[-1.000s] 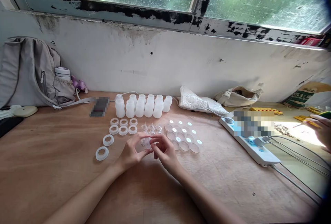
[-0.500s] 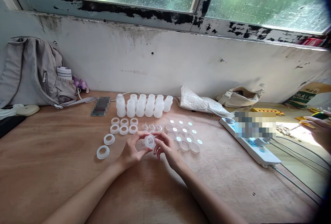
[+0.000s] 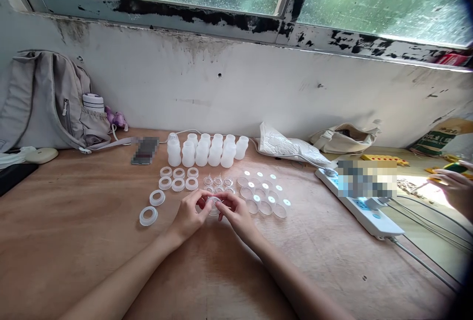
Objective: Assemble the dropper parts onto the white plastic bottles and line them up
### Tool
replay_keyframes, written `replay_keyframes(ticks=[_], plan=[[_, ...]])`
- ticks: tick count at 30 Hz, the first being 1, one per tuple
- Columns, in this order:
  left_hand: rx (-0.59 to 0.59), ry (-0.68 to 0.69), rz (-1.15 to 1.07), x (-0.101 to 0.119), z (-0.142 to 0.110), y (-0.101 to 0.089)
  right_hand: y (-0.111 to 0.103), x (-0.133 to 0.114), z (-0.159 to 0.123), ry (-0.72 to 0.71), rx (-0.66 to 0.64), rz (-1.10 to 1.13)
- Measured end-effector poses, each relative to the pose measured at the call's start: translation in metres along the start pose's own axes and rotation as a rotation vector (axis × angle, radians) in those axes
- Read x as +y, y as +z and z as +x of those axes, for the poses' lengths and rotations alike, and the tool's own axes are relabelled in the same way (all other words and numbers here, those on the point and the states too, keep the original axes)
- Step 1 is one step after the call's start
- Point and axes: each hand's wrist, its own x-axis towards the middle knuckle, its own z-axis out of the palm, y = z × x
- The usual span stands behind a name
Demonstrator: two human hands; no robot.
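My left hand (image 3: 190, 215) and my right hand (image 3: 236, 214) meet over the wooden table (image 3: 74, 241). Both pinch one small clear plastic piece (image 3: 213, 204) between their fingertips. Just behind them lie small clear nipple-like pieces (image 3: 218, 181) in a row. Left of those sit white plastic rings (image 3: 178, 185), with two larger rings (image 3: 148, 215) further left. On the right are several clear round caps (image 3: 263, 193). A group of small white plastic bottles (image 3: 207, 151) stands behind everything.
A grey backpack (image 3: 40, 103) leans on the wall at the left, a phone (image 3: 145, 150) beside it. A crumpled white bag (image 3: 284, 147) and a power strip (image 3: 364, 206) with cables lie to the right. Another person's hand (image 3: 453, 187) is at the right edge.
My hands have turned the clear piece between the fingers and lowered it slightly toward the table. The other person's hand at the right edge shifted a little.
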Motion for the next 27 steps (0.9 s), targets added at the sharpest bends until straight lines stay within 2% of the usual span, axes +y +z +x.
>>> replay_keyframes(ticks=[11,17,23,27], plan=[[0.013,-0.098,-0.047,0.0016,-0.0027,0.0069,0.0039,0.0066,-0.0026,-0.082,0.092,-0.244],[0.062,-0.043,-0.039,0.0007,-0.0031,0.0064,0.0031,0.01,-0.0011,-0.001,0.087,-0.146],[0.004,-0.116,0.011,-0.0001,-0.0024,0.0057,0.0036,0.0058,-0.0013,-0.04,0.074,-0.191],[-0.006,-0.165,-0.091,0.0003,-0.0036,0.0078,0.0026,0.0048,-0.0011,0.002,0.086,-0.156]])
